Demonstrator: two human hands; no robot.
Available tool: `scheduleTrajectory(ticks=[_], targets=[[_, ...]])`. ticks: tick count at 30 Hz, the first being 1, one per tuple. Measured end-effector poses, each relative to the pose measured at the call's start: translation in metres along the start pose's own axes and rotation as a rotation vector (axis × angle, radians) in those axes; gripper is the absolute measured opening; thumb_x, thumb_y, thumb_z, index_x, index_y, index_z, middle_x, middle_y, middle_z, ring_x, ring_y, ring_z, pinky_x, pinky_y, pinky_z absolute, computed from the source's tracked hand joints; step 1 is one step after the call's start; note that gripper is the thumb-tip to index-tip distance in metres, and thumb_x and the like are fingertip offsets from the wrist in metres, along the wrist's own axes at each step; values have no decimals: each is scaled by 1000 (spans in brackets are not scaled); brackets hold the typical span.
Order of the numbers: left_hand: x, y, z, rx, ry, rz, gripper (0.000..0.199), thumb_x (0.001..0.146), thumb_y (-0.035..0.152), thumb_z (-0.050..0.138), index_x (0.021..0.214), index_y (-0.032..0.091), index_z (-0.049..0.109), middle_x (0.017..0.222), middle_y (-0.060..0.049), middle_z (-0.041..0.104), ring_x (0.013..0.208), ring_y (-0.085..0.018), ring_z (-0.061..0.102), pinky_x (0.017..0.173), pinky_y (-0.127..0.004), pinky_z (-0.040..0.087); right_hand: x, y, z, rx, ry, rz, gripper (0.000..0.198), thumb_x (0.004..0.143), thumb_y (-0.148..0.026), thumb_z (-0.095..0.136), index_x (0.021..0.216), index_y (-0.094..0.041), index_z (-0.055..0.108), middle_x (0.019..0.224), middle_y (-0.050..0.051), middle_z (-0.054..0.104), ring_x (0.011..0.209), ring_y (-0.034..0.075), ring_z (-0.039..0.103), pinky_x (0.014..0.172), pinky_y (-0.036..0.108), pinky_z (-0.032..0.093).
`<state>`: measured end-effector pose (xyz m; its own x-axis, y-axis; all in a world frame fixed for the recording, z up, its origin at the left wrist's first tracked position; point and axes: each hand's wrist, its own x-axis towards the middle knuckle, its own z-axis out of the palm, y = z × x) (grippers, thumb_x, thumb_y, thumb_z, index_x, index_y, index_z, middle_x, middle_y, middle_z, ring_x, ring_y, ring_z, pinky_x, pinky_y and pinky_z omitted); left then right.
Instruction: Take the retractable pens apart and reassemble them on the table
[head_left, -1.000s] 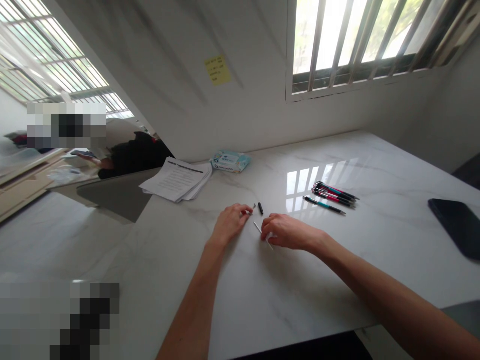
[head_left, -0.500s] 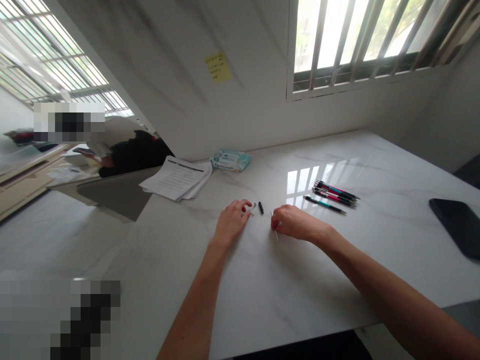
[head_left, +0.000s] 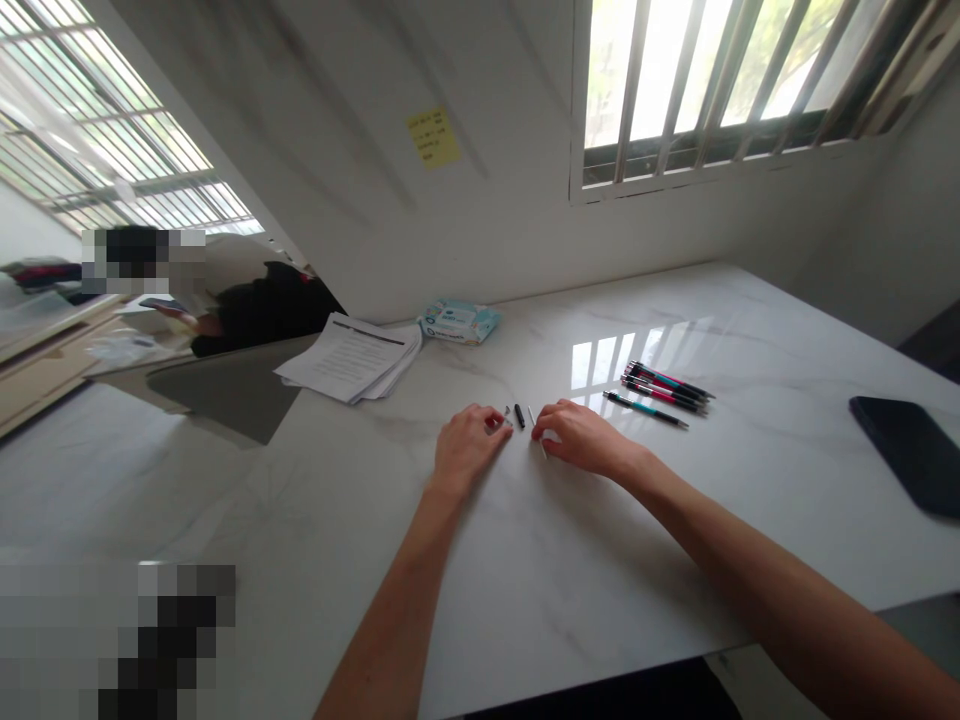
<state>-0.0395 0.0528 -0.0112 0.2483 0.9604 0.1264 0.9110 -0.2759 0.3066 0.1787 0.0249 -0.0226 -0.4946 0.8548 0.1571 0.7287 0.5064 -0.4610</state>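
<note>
A thin white pen refill [head_left: 531, 413] is pinched in my right hand [head_left: 581, 435], slanting, with its ends showing above and below the fingers. My left hand [head_left: 466, 445] rests on the table with thumb and fingertips drawn together beside a tiny metallic pen part [head_left: 508, 411]. Something small and pale seems to lie between those fingers, too small to name. Between both hands lies a short black pen barrel piece [head_left: 520, 416], touched by neither. Right of my right hand, a pen [head_left: 645, 409] with a black and teal body lies apart from a bunch of pens [head_left: 666, 386].
A pack of wipes [head_left: 459, 322] and a stack of printed sheets [head_left: 352, 355] lie at the back of the marble table [head_left: 525, 590]. A dark phone [head_left: 904, 455] is at the right. A person [head_left: 240, 290] sits beyond the partition at left. A yellow note [head_left: 433, 138] hangs on the wall.
My right hand has shifted slightly left with the refill, closer to the black piece. The left hand's fingers have drawn closer together. The view has moved slightly.
</note>
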Motion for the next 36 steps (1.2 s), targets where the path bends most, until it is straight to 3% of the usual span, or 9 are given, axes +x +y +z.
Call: scheduleTrajectory(ticks=[8,29,33,36], targets=[[-1,4,3,-3,3,31,23,91,38,65,105,27,80,107,-5,75,99,-24,69,83,-31,49,1,-5,8,16,41,9,25,88,-9,65,104,-22,79,110,8,76,106,25,64,93,33,48],[-2,4,5,3,-24,62,28,94,36,61,116,29,77,103,-4,76,94,-22,69,81,-30,48,2,-6,13,2,31,3,31,90,-8,60,112,-21,77,118,8,74,108,24,62,97,35,48],[0,5,-2,-99,43,63,24,92,38,63,108,28,79,91,-3,75,87,-21,67,79,-30,46,1,-6,8,34,48,7,30,89,-7,62,113,-21,76,117,9,75,110,25,63,97,37,49],[2,9,-8,-350,131,31,25,92,44,64,95,25,80,76,-2,70,71,-18,62,70,-28,45,0,-13,2,152,142,-3,28,89,-9,64,112,-21,74,112,8,76,105,24,66,95,38,51]])
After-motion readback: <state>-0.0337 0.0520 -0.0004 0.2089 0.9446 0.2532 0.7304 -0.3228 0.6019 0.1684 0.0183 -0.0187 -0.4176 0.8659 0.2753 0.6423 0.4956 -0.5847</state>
